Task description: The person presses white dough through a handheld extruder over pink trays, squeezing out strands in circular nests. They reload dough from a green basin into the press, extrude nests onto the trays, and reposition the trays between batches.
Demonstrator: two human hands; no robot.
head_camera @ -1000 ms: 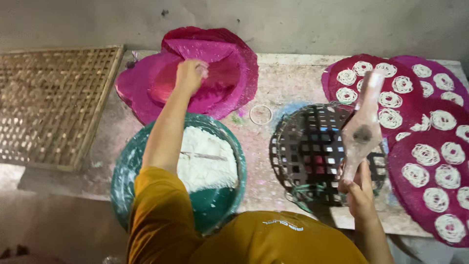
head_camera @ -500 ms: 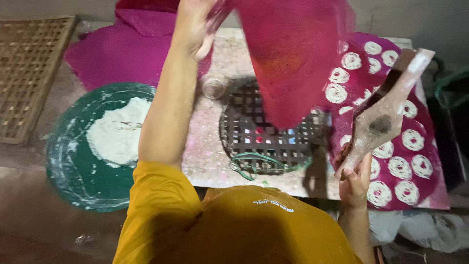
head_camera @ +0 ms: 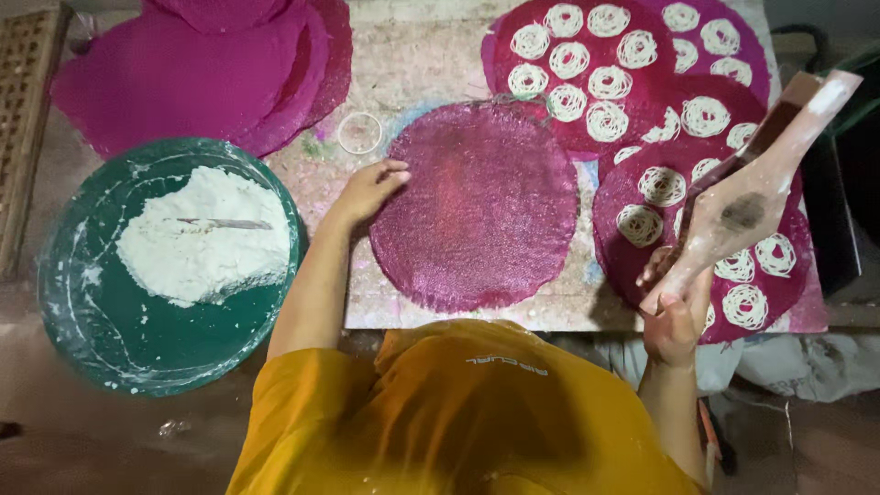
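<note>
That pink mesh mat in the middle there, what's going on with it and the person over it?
A person in a yellow shirt has the left hand resting on the edge of a bare round pink mesh mat lying flat on the table. The right hand holds a flour-dusted wooden press raised above other mats that carry white noodle coils. A green basin of white dough sits at the left, with a stack of spare pink mats behind it.

No packages, labels, signs or screens show anywhere in this view.
</note>
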